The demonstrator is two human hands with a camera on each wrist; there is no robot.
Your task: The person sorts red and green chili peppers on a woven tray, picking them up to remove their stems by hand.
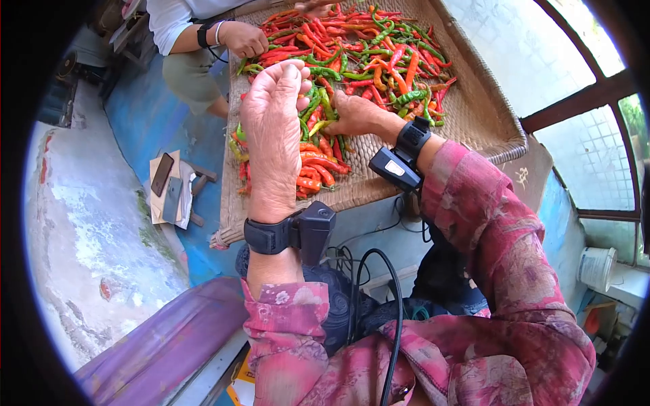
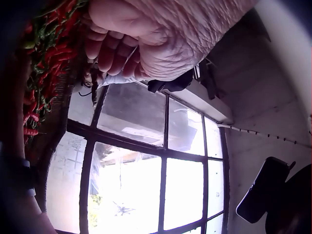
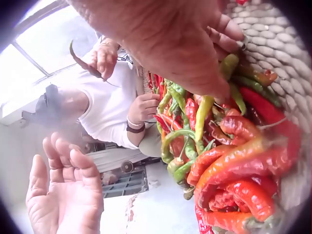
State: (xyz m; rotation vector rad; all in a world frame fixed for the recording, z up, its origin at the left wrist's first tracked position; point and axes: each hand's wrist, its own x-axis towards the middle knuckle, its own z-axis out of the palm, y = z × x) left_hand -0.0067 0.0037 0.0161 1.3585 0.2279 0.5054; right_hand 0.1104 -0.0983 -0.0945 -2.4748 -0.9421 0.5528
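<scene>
Red, green and orange peppers (image 1: pixel 325 162) lie heaped on a woven tray (image 1: pixel 487 101). My left hand (image 1: pixel 274 122) is raised over the near left part of the heap, fingers loosely bent and holding nothing. Its empty palm (image 3: pixel 68 204) also shows in the right wrist view, as does the hand (image 2: pixel 161 44) in the left wrist view. My right hand (image 1: pixel 359 114) is down at the peppers. Seen from the right wrist, the hand (image 3: pixel 161 44) has thumb and fingers around a yellow-green pepper (image 3: pixel 228 67), partly hidden. Red and orange peppers (image 3: pixel 234 170) lie just below it.
Across the tray, another person's hand (image 1: pixel 242 39) is at the heap; one hand (image 3: pixel 105 58) holds up a pepper (image 3: pixel 84 63). Two phones (image 1: pixel 162 174) lie on a small stool at left. Black cables (image 1: pixel 396 291) hang before my lap. A white bucket (image 1: pixel 596 267) stands right.
</scene>
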